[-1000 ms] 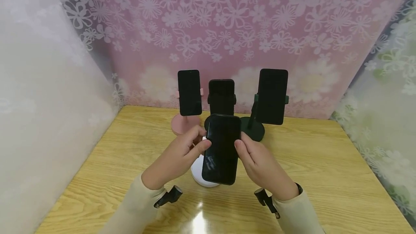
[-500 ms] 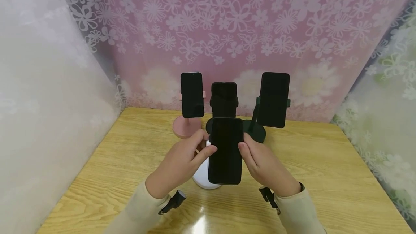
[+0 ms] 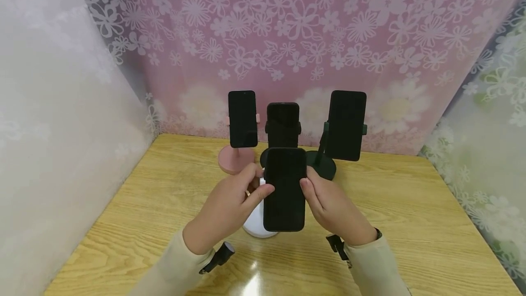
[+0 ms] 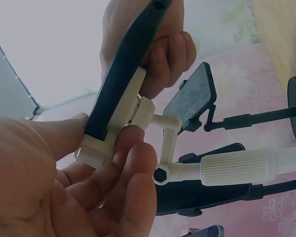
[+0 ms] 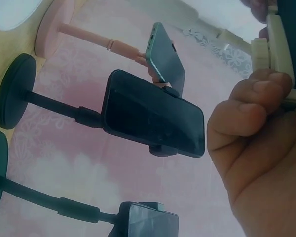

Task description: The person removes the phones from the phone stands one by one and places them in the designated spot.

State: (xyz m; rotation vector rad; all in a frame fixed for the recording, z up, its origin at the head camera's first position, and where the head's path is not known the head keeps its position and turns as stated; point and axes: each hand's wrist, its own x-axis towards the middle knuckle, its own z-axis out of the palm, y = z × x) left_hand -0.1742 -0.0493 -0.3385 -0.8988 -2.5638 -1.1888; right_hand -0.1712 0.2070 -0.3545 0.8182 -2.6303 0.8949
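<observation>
1. We take the white plastic phone stand with the ribbed arm [image 4: 237, 168] as our landmark; it stands on the yellowish wood-grained table [image 3: 164, 195].
2. We find the black rectangular smartphone [image 3: 284, 191] at the head of the white stand, above its round base, its back against the white plastic clamp [image 4: 127, 106].
3. At the stand's left we see the left hand [image 3: 230, 204], its thumb on the smartphone's edge and its fingers curled behind, pinching smartphone and clamp together.
4. At the stand's right, the right hand [image 3: 328, 200] grips the opposite edge, thumb in front, fingers bent around the back.
5. Beyond the stand, we see three phone-bearing stands: a pink round-based stand [image 3: 236, 160] to the left, a black round-based stand [image 5: 16, 91] almost straight behind, and a dark green round-based stand [image 3: 324, 166] to the right.
</observation>
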